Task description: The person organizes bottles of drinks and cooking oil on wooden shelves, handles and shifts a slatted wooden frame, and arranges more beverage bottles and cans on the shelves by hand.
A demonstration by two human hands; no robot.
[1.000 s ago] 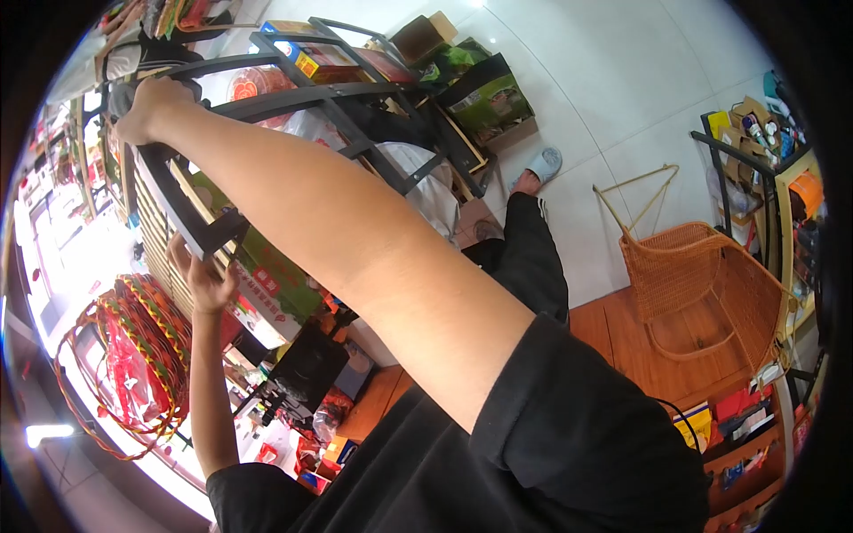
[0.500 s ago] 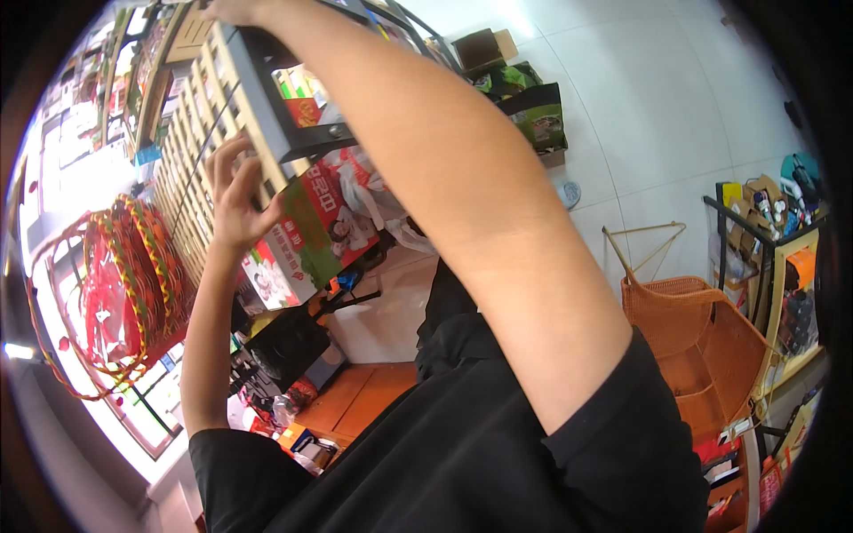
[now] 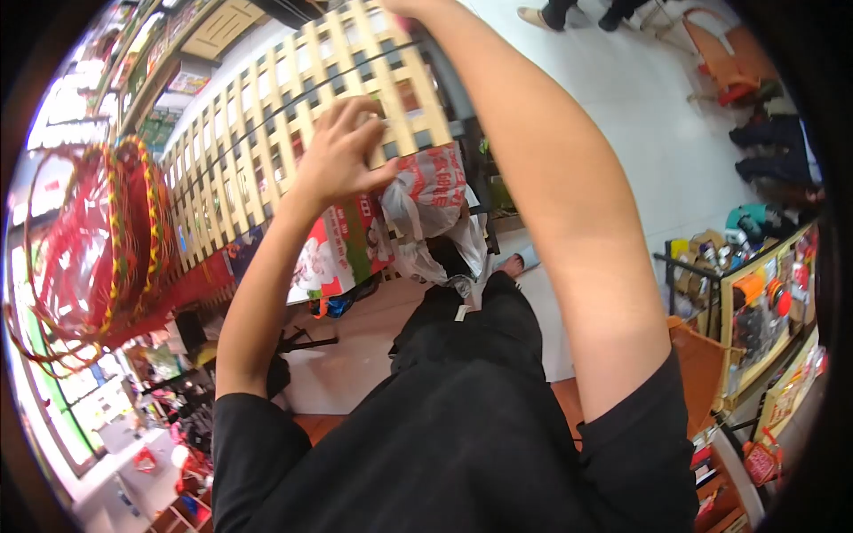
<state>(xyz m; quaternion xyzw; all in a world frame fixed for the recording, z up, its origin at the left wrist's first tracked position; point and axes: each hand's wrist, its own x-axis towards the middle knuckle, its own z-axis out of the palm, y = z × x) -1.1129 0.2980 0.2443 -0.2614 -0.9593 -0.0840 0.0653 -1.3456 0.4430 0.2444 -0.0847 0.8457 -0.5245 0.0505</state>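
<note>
My left hand (image 3: 342, 155) is at the near side of a slatted wooden rack (image 3: 258, 133) with a dark metal frame. Its fingers curl down over the slats and its thumb stands out at the rack's edge. My right hand (image 3: 409, 7) is at the top border of the view by the rack's far corner; its fingers are mostly cut off. Just below the slats are a red and white plastic bag (image 3: 431, 182) and a printed red, green and white carton (image 3: 342, 249). White plastic bags (image 3: 418, 262) hang beside the carton.
A red woven basket in clear wrap (image 3: 98, 240) stands at the left. Brown chairs (image 3: 729, 58) and people's legs (image 3: 769, 147) are at the upper right. A wooden-edged display stand with goods (image 3: 764, 311) is on the right. Pale floor tiles (image 3: 569, 80) lie beyond the rack.
The view has swung, so more of the rack's slatted top shows and it sits further right. My left hand appears higher and further right, still at the slats. The people's legs have come into view.
</note>
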